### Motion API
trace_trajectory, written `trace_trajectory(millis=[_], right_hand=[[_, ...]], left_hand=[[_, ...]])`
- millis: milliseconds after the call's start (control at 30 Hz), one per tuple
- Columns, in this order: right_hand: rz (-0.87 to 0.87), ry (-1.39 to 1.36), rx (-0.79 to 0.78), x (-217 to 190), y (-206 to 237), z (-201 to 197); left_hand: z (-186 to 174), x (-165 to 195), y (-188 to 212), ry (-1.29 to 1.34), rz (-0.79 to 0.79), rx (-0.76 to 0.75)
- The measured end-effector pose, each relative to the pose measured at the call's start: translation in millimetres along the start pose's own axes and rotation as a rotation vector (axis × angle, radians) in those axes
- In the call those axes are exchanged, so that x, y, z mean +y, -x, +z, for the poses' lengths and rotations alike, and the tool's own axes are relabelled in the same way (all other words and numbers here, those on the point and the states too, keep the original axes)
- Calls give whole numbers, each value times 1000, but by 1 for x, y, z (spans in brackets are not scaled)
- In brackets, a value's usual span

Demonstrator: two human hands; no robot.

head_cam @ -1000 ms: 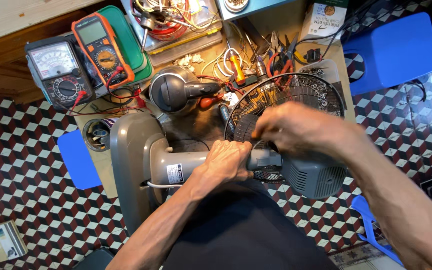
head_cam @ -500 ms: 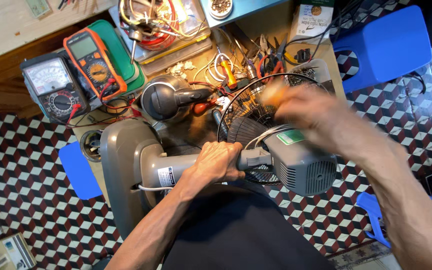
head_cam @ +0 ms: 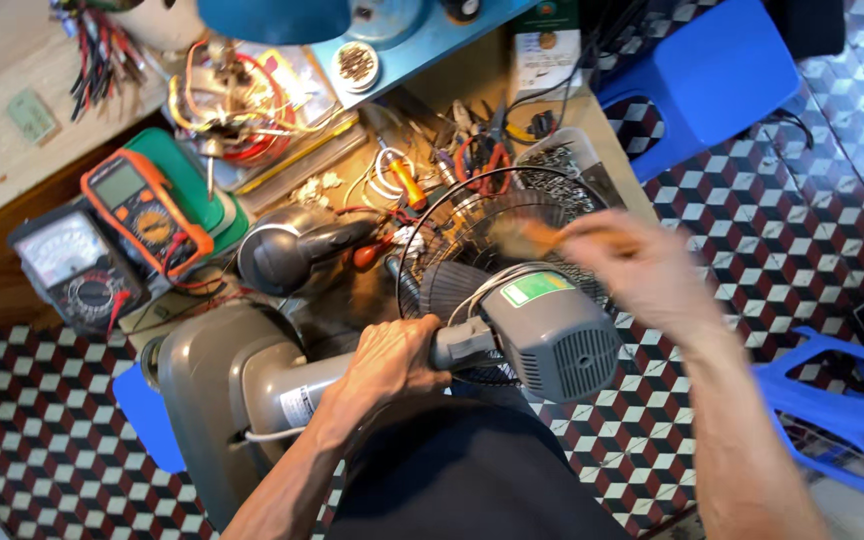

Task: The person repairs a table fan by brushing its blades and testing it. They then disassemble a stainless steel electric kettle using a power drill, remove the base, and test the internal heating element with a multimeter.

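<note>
**Fan gripped at the neck, brush blurred above the grille**

Our left hand [head_cam: 389,362] is closed around the grey fan's neck [head_cam: 457,345], between its base [head_cam: 217,385] and the motor housing [head_cam: 552,335]. Our right hand [head_cam: 642,270] is blurred over the wire grille [head_cam: 472,215]; it seems to hold a light, brush-like tool [head_cam: 532,235], though we cannot tell the grip for sure. Beyond the grille lie pliers and screwdrivers [head_cam: 482,160]. To the left sit an orange multimeter [head_cam: 144,212] and an analogue meter [head_cam: 77,268]. A blue stool [head_cam: 712,80] stands on the chequered floor [head_cam: 32,440].
</note>
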State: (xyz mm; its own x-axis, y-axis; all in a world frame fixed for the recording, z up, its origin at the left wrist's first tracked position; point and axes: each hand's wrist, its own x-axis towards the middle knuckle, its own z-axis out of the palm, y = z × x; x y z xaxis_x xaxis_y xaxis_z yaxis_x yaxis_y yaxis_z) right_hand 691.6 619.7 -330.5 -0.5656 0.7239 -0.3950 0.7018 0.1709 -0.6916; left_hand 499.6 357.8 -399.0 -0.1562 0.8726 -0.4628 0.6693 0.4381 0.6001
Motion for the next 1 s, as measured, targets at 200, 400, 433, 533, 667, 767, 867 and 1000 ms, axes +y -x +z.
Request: trace_trajectory(millis=[200,400,433,533,667,767,867,1000], right_hand=[[81,285,206,63,7,-44],[-262,-62,261,13,-2,-19],[-327,-163,214,-13,-5,-4],[-567,-35,-21,-107,-14,32],[-894,186,-301,-233,-34,112],[-1029,206,-374,-293,-53,180],[-1140,220,-331,-332,-75,252],[-1150,128,-304,-352,-99,315]], left_hand=[[11,-2,-1,31,-35,6],[21,-21,9,-66,49,148],[26,-23,13,-88,28,130],[46,-35,32,-51,89,263],[84,-56,47,27,45,345],[111,-74,52,62,-1,398],[130,-85,58,62,-47,496],[135,-91,63,101,-81,566]])
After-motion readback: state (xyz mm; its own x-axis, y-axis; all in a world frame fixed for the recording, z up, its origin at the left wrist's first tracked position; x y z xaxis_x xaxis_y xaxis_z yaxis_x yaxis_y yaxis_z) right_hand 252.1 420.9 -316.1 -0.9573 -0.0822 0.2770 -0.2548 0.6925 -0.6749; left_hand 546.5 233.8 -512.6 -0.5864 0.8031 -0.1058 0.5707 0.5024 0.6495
